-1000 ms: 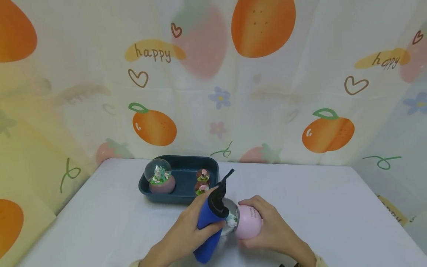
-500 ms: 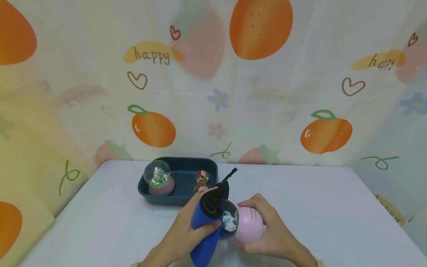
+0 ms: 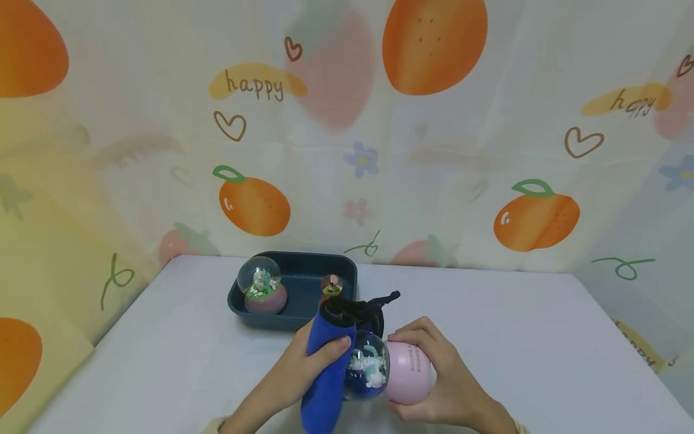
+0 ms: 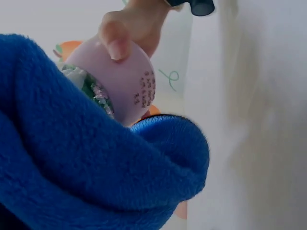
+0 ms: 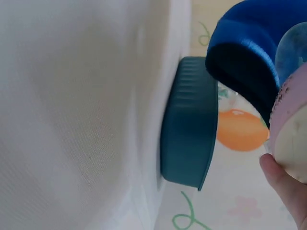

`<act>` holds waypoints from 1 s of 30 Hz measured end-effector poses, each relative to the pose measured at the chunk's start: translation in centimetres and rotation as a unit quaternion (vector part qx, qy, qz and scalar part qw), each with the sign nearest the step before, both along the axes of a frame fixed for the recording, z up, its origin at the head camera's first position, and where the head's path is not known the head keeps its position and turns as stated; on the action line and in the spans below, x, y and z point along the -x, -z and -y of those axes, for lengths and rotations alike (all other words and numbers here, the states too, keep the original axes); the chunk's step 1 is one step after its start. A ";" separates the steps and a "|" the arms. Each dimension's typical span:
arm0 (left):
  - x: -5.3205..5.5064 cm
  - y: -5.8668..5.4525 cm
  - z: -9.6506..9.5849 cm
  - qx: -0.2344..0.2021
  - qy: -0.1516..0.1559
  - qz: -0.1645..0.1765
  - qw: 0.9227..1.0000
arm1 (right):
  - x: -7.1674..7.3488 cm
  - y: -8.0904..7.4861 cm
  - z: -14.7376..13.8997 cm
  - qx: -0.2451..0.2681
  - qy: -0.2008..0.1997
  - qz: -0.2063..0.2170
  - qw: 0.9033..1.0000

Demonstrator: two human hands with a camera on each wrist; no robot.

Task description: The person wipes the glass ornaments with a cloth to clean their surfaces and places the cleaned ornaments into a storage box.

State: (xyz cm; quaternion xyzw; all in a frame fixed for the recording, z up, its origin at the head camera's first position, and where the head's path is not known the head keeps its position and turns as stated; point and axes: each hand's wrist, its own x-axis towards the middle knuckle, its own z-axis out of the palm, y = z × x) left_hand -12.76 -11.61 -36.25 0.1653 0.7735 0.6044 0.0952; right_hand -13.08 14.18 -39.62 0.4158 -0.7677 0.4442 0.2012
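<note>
My right hand [image 3: 441, 380] grips the pink base of a snow globe [image 3: 408, 372], which lies on its side above the table with its clear dome to the left. A blue fluffy cloth [image 3: 328, 380] with a black underside is held in my left hand [image 3: 303, 367], the thumb pressing on its near face. The cloth sits against the dome's left side and partly wraps behind it. In the left wrist view the cloth [image 4: 96, 143] hides my left hand and most of the dome. The right wrist view shows the globe's pale flat bottom [image 5: 293, 143] and my right thumb [image 5: 283, 184].
Behind my hands a dark teal tray [image 3: 303, 320] stands on the white table [image 3: 488, 325]. In it are a larger snow globe [image 3: 262, 286] at the left and a small globe [image 3: 332, 286] at the right, partly covered by the cloth. A fruit-print curtain [image 3: 434, 138] hangs behind.
The cloth's upper end has swung leftward off the dome, so more of the dome shows. The globe has turned slightly in my right hand and come a little lower in view.
</note>
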 end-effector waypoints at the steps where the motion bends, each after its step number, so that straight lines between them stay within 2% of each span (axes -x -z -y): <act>1: 0.1 0.0 0.0 -0.004 0.006 0.008 1.000 | 0.0 0.0 0.0 0.000 0.000 -0.002 1.000; 6: -0.1 -0.2 -0.1 -0.004 0.027 0.030 0.999 | -0.1 -0.2 -0.1 0.001 0.007 -0.004 1.000; 9: -0.2 -0.2 -0.3 0.007 0.028 0.023 0.999 | -0.1 -0.3 -0.2 0.005 0.020 0.005 1.000; 14: -0.2 0.1 -0.5 0.018 0.039 -0.023 0.999 | -0.1 -0.6 -0.4 0.011 0.049 0.043 0.998; 19: -0.2 0.7 -0.7 0.022 0.063 -0.103 0.993 | 0.0 -0.9 -0.5 0.020 0.057 0.098 0.993; 21: -0.3 0.8 -0.8 0.033 0.062 -0.139 0.988 | 0.0 -1.0 -0.6 0.025 0.047 0.122 0.991; 26: -0.5 1.0 -1.0 0.063 0.043 -0.194 0.978 | 0.0 -1.1 -0.9 0.028 0.014 0.173 0.984; 30: -0.7 1.0 -1.0 0.086 0.032 -0.221 0.971 | 0.0 -1.1 -1.0 0.020 0.003 0.178 0.984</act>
